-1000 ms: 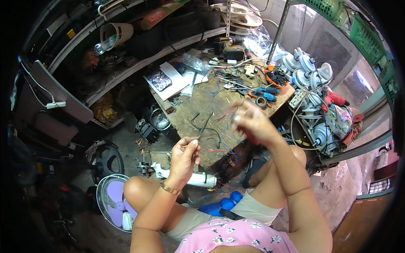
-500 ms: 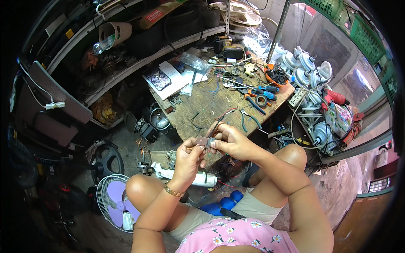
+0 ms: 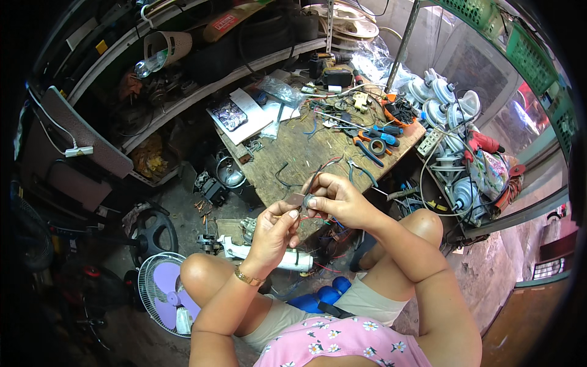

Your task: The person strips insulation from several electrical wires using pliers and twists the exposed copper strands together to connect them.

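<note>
Both hands meet just off the near edge of the wooden bench (image 3: pixel 269 174). My left hand (image 3: pixel 278 225) pinches a small flat brown plate (image 3: pixel 295 199) between thumb and fingers. Against the plate's right side, my right hand (image 3: pixel 335 199) grips a small round grey part (image 3: pixel 307 200). Thin red and black wires (image 3: pixel 329 162) run up from beside the right fingers onto the bench. My fingers cover much of both small parts, so how they join cannot be made out.
Pliers (image 3: pixel 362 174), a roll of tape (image 3: pixel 377 146) and screwdrivers lie on the bench's right side. A phone (image 3: pixel 230 115) rests on papers at its left. White plastic parts (image 3: pixel 437 110) crowd the right. A purple-bladed fan (image 3: pixel 173 298) stands by my left knee.
The brown plate has turned slightly between my fingers, and its holes no longer show clearly. Both hands stay close together in nearly the same place.
</note>
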